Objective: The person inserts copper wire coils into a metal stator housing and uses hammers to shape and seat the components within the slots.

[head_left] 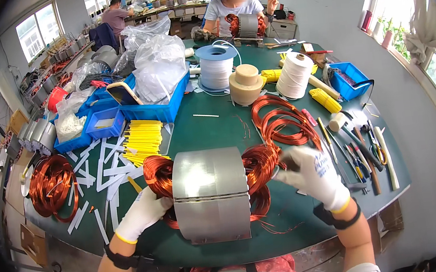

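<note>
A grey metal motor stator (211, 196) lies on its side on the green table in front of me. Bundles of copper winding (260, 166) bulge from both of its ends. My left hand (143, 213), in a white glove, is closed against the left winding (159, 176), its fingers partly hidden behind the copper. Beside the right winding is my right hand (314, 174), also gloved and slightly blurred. Its fingers are bent together close to the copper; what lies between them is too unclear to name.
Copper wire coils (286, 123) lie behind the stator, with another coil (52, 187) far left. Yellow strips (143, 139) and white strips (117, 171) spread at left. Hand tools (363, 157) cover the right side. Thread spools (295, 75) and a blue bin (173, 95) stand behind; a person works opposite.
</note>
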Demonstrator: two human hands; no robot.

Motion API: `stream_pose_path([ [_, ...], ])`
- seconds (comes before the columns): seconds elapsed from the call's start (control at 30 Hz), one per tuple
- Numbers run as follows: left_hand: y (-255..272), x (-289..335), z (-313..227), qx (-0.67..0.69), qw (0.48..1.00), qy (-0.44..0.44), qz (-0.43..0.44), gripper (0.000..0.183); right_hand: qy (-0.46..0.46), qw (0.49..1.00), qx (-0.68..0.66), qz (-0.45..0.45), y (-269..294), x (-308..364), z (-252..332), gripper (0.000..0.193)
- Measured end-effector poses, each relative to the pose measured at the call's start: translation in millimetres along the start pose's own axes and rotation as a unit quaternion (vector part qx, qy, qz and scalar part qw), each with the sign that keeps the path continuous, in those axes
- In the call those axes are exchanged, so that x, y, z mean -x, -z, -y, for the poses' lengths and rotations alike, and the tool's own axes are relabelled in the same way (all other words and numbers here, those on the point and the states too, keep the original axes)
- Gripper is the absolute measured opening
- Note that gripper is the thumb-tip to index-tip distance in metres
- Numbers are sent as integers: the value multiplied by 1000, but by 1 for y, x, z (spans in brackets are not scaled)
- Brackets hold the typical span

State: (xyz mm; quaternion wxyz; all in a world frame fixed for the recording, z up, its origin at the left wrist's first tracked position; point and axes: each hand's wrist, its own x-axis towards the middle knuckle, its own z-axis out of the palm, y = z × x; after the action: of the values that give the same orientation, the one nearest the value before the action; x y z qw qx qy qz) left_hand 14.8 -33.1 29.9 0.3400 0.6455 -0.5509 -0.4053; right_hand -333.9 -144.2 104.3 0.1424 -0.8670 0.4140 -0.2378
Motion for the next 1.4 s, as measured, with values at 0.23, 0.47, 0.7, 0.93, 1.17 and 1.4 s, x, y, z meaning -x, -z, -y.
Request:
stream_pose_path([
  [0.23, -7, -12, 16, 18, 993, -110, 27, 35, -25, 972, -88, 218, -61, 14, -12, 48],
  [0.47, -20, -18, 51, 533, 837, 120, -30, 36, -156, 945, -260, 126, -74, 12, 2, 41],
  [0.7, 13, 34, 61, -111, 994, -1, -17, 33, -120, 875, -405, 236, -54, 57, -15, 61],
  [0.93, -4, 44, 53, -150, 987, -20, -62, 30, -55, 939, -262, 218, -64, 118, 18, 64],
  [1.17, -12, 53, 87, 111, 988, -15, -109, 38, 148, 985, -36, 76, -17, 56, -11, 88],
  [1.4, -24, 45, 79, -45, 989, -88, -113, 43, 99, 905, 20, 414, -20, -1, -9, 116],
])
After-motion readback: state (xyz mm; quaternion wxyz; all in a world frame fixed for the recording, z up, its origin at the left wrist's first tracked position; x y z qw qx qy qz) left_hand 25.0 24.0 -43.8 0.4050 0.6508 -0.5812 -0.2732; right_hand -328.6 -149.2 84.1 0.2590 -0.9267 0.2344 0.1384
